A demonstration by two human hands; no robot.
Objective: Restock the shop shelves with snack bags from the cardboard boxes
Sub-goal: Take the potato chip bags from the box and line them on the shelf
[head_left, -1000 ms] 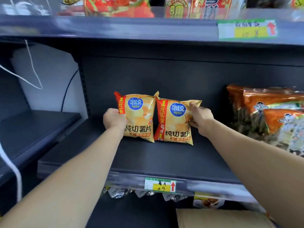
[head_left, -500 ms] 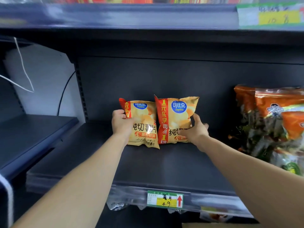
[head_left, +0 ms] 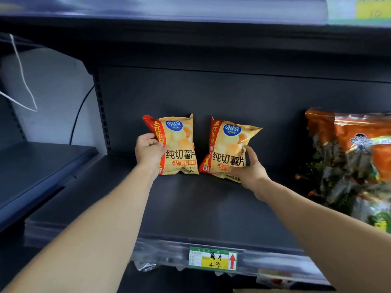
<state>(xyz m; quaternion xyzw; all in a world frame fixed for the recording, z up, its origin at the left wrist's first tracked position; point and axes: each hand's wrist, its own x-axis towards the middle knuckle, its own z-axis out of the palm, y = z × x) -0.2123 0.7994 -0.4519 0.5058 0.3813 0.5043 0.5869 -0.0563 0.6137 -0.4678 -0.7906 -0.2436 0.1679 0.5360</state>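
Two yellow chip bags with red side stripes stand upright at the back of the dark shelf (head_left: 190, 208). My left hand (head_left: 148, 151) grips the left chip bag (head_left: 179, 149) by its left edge. A small gap separates it from the right chip bag (head_left: 229, 151), which leans a little to the right. My right hand (head_left: 249, 170) holds that bag at its lower right corner, thumb on the front.
Large orange snack bags (head_left: 351, 161) fill the right end of the same shelf. A yellow price label (head_left: 212, 259) sits on the shelf's front rail. Another shelf (head_left: 38, 166) lies to the left, with white cords (head_left: 23, 81) hanging above it. Foil bags show below.
Both bags were set further back and stood up straighter. They touched before; now a gap lies between them. My right hand slid from the bag's upper right to its lower right corner.
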